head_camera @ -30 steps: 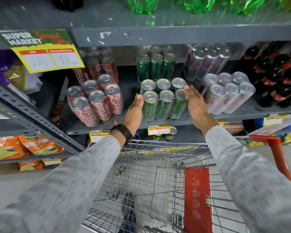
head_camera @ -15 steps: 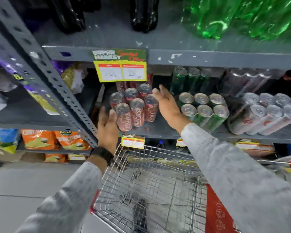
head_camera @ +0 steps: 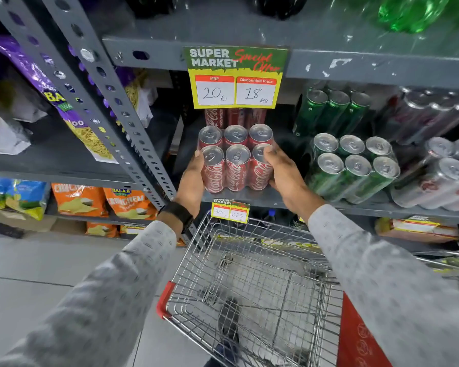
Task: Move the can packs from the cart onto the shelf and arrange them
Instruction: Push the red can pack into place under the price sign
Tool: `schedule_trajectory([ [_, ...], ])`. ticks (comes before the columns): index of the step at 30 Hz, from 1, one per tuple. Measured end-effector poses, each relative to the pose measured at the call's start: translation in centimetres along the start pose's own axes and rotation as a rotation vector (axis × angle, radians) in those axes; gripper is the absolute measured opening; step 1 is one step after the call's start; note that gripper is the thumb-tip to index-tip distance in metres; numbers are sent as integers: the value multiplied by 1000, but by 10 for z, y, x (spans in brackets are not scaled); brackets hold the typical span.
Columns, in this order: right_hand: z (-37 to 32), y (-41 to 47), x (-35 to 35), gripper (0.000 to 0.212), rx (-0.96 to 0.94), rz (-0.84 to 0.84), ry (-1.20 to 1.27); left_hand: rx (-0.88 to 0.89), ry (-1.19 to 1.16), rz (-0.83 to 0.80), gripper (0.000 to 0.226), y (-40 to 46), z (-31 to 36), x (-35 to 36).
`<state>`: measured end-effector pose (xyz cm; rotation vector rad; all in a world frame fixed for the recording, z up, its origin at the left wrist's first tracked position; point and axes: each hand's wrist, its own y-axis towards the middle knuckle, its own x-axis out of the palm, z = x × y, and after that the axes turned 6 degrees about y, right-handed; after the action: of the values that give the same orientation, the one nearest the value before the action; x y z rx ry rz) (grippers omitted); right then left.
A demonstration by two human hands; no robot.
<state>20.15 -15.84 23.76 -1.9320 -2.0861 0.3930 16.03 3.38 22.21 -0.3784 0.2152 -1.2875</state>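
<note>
A second ago my hands flanked the green can pack (head_camera: 354, 168); half a second ago they were open around the red one, and now they have closed in on it. My left hand (head_camera: 192, 178) presses flat against the left side of the red can pack (head_camera: 235, 158), fingers (head_camera: 198, 157) spread only slightly and reaching up to the rim of the front left can. My right hand (head_camera: 284, 173) cups the right side, its fingers curled loosely around the front right can with the tips over its lid. So both hands clamp the six-pack between them. The pack stands upright on the grey shelf (head_camera: 276, 200), close to the front edge, directly under the yellow price sign (head_camera: 235, 78), with more red cans behind it. The green pack sits just to its right, apart from my hand. The wire cart (head_camera: 249, 282) below my arms holds no packs.
</note>
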Motion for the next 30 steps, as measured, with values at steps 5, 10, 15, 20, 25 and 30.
schedule_trajectory([
  [5,10,-13,4,56,13,29,79,-24,0,-8,52,3,4,-5],
  [10,11,-19,6,53,0,40,97,-20,11,1,46,-3,6,-4],
  [15,7,-19,5,54,4,44,67,-22,18,-4,37,-8,5,-3],
  [20,5,-23,6,55,6,55,48,-31,8,16,36,-12,9,-1],
  [25,3,-25,6,51,13,55,59,-28,16,1,41,-15,10,-1],
  [30,7,-23,6,57,13,49,76,-25,6,6,42,-13,8,0],
])
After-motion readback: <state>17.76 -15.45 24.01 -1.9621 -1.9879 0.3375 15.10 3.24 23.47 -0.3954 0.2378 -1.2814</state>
